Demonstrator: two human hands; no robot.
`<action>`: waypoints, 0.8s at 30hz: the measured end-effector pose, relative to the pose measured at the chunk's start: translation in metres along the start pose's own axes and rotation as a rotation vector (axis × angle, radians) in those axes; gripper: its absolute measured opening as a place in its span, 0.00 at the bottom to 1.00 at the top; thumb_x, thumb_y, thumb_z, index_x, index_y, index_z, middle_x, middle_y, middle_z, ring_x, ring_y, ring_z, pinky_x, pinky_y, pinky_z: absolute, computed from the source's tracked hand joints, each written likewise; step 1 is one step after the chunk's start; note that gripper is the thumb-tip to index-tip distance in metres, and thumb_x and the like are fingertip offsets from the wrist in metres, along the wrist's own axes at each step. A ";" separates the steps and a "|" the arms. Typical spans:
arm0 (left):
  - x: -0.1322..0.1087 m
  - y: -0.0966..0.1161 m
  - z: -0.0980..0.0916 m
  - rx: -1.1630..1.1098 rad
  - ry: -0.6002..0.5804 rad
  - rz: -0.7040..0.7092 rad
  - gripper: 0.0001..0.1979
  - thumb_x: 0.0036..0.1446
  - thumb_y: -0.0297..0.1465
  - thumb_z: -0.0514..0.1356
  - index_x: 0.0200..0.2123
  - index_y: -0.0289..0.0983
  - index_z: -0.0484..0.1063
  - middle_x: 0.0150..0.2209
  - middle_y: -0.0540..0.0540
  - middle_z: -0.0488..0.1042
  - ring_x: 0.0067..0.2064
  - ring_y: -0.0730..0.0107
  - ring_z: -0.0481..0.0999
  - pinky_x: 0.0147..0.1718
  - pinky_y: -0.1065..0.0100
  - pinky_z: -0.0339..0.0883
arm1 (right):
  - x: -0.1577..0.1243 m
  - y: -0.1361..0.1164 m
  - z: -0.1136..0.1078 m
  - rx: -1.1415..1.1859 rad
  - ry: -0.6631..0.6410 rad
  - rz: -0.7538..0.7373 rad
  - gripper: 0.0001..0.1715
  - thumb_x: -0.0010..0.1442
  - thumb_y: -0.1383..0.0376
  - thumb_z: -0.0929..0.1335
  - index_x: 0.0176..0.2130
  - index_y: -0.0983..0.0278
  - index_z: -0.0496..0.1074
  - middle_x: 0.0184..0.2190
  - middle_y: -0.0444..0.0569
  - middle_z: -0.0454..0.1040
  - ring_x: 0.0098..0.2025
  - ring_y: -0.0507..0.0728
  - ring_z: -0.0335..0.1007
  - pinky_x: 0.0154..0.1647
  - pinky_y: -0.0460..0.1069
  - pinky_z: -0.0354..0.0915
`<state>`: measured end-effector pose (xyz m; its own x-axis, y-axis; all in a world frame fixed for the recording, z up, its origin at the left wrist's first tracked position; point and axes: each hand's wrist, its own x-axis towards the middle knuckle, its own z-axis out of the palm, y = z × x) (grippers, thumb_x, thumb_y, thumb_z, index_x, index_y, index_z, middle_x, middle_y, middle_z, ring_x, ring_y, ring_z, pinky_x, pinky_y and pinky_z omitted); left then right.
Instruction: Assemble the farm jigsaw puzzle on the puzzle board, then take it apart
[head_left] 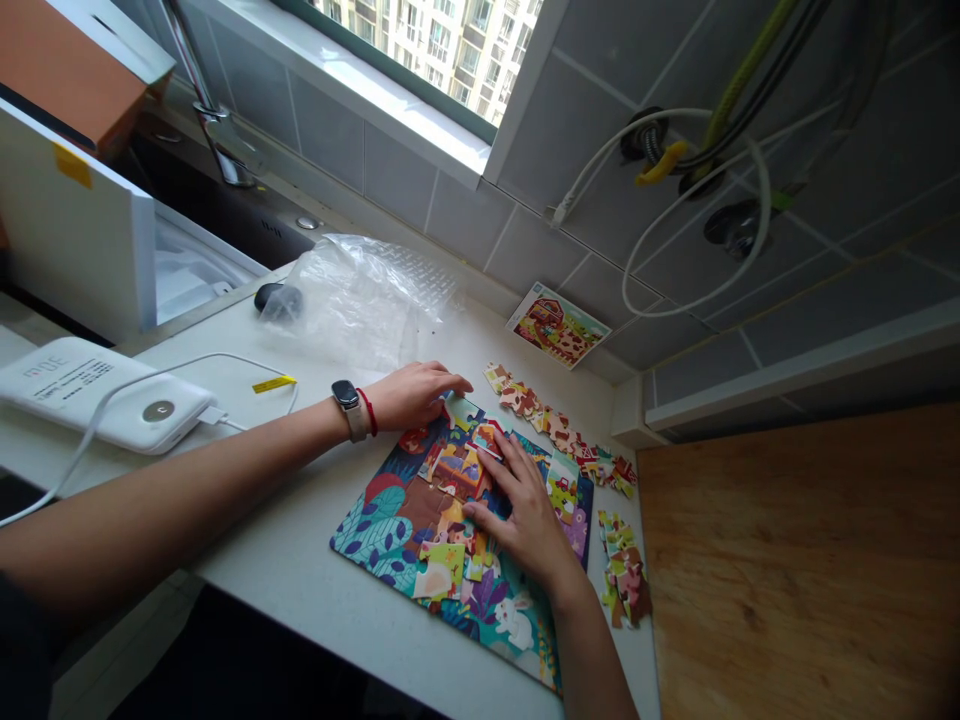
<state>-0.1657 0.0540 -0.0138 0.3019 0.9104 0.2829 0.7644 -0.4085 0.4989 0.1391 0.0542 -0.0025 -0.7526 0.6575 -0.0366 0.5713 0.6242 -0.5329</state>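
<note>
A jigsaw puzzle board (379, 540) with a dark, colourful forest picture lies at a slant on the white counter. Several puzzle pieces sit on it, partly joined. My right hand (529, 515) lies over its middle, fingers apart, fingertips touching a red-roofed piece (487, 436) near the top. At the upper left edge of the board is my left hand (412, 395), its index finger stretched along the corner and the other fingers bent; nothing shows in its grasp. A light-green piece (442, 570) rests near the front edge. My right hand hides part of the picture.
Loose puzzle pieces (555, 425) line the back of the counter, with another cluster (624, 575) at right. A picture card (559, 325) leans against the tiles. Plastic wrap (352, 310), a white power bank (105, 395) with cable, and a wooden board (802, 560) surround the work area.
</note>
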 end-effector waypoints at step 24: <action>0.000 0.009 0.000 0.059 -0.054 0.099 0.18 0.68 0.38 0.64 0.58 0.38 0.75 0.53 0.41 0.81 0.54 0.53 0.78 0.54 0.56 0.70 | 0.002 -0.002 -0.007 0.019 -0.058 -0.016 0.38 0.64 0.49 0.76 0.69 0.51 0.70 0.76 0.48 0.57 0.79 0.71 0.46 0.77 0.73 0.47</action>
<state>-0.1584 0.0500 -0.0097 0.4068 0.8686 0.2830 0.7611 -0.4936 0.4208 0.1385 0.0573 0.0043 -0.7796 0.6215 -0.0770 0.5533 0.6260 -0.5496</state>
